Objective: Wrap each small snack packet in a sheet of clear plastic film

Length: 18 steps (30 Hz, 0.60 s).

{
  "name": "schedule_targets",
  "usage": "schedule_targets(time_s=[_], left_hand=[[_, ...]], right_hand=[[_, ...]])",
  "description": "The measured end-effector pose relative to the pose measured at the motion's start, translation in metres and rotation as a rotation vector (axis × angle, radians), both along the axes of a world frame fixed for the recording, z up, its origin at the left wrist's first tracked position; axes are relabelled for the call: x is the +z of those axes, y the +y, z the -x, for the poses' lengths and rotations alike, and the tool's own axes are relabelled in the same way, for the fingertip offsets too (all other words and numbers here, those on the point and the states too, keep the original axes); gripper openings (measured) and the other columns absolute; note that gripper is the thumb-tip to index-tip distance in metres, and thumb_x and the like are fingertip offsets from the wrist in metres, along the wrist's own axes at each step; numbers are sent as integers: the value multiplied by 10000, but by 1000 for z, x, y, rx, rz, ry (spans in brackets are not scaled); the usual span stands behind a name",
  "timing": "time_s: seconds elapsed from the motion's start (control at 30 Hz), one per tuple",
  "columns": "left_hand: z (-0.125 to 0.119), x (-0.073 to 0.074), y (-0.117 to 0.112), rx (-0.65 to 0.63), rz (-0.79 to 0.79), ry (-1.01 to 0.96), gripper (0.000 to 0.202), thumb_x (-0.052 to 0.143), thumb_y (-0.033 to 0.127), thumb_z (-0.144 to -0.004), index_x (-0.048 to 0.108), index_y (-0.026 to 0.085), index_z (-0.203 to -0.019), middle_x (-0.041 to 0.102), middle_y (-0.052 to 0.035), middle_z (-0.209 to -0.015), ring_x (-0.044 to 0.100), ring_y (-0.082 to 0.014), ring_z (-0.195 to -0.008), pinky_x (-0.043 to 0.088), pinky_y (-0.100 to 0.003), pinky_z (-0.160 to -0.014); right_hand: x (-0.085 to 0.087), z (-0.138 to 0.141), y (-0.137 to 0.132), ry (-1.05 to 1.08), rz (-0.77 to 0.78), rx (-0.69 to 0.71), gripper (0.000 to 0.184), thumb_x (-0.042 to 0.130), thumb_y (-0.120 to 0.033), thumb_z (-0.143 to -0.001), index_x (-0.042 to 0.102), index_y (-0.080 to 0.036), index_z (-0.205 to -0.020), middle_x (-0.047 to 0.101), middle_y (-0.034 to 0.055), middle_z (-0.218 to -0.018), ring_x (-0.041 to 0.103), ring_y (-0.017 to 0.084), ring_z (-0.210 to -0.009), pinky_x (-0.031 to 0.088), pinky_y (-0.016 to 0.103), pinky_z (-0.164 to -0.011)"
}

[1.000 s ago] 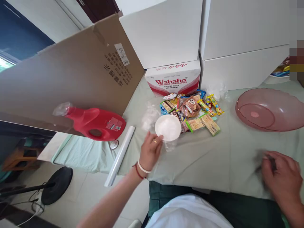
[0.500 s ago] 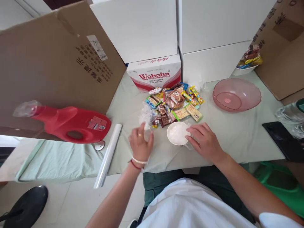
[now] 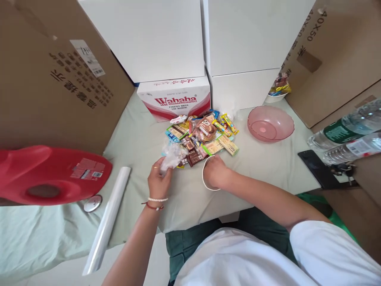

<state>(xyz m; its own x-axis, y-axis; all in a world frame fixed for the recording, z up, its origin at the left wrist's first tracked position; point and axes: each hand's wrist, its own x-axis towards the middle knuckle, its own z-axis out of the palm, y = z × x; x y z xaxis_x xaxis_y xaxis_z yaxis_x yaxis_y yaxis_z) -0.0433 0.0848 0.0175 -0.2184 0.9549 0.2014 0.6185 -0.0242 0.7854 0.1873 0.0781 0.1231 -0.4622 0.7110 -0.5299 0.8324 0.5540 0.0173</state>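
Note:
Crumpled clear plastic (image 3: 173, 155) is pinched between the thumb and fingers of my left hand (image 3: 159, 178), left of the snack pile. My right hand (image 3: 214, 171) reaches down into a small white bowl (image 3: 205, 183), and its fingers are hidden inside. Whether they hold anything I cannot see. Just beyond both hands lies a heap of wrapped snacks, with a brown chocolate packet (image 3: 196, 156), a pale green-edged wafer packet (image 3: 228, 144) and a yellow bar (image 3: 222, 128) among them.
Behind the pile stands a Wahaba-marked carton (image 3: 175, 99). A pink bowl (image 3: 269, 124) sits to the right, near a phone (image 3: 311, 169) and water bottles (image 3: 342, 129). On the left are a plastic roll (image 3: 107, 218), a round metal lid (image 3: 93, 203) and a red jug (image 3: 68, 167).
My right hand has gone from the white bowl's rim to inside it. My left hand has closed on the crumpled plastic. The view has shifted to the right.

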Motion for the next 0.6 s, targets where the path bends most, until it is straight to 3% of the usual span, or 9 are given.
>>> schedule_targets(time_s=[0.17,0.27,0.37,0.5,0.6], left_hand=[[-29,37,-32,9,-13,-656,472,698,467,-830,596,261,-1242,741,-61,-1127,724,-231,-982,618,-388,-854],[-34,47,-33,41,-24,-755,485,632,369,-813,570,273,-1285,728,-28,-1012,705,-191,-847,595,-328,-741],[-30,42,-24,44,-25,-544,633,615,299,-791,527,273,-1418,716,-44,-1132,701,-205,-956,602,-362,-862],[-45,34,-6,-130,-32,-86,686,642,339,-852,512,264,-1521,554,-113,-1506,526,-298,-1411,426,-481,-1218],[-75,33,17,-207,54,209,808,706,487,-874,433,256,-1599,391,-150,-1663,404,-352,-1525,408,-501,-1229]], right_hand=[[-8,-6,-14,111,-123,-46,267,551,-131,-939,796,-109,-1042,752,203,-1146,644,326,-1136,503,446,-945],[-3,-12,-30,175,-185,-128,297,522,-113,-950,771,-134,-1111,720,188,-1180,629,313,-1134,543,377,-832],[4,-15,-44,169,-185,-180,331,526,-106,-948,742,-164,-1193,681,175,-1235,624,304,-1135,565,335,-762],[2,-16,-56,137,-179,-173,305,517,-122,-970,743,-163,-1170,634,192,-1312,588,319,-1230,588,344,-807],[-2,-14,-60,108,-129,-202,333,486,-112,-984,708,-143,-1230,649,198,-1312,640,309,-1189,599,355,-805]])
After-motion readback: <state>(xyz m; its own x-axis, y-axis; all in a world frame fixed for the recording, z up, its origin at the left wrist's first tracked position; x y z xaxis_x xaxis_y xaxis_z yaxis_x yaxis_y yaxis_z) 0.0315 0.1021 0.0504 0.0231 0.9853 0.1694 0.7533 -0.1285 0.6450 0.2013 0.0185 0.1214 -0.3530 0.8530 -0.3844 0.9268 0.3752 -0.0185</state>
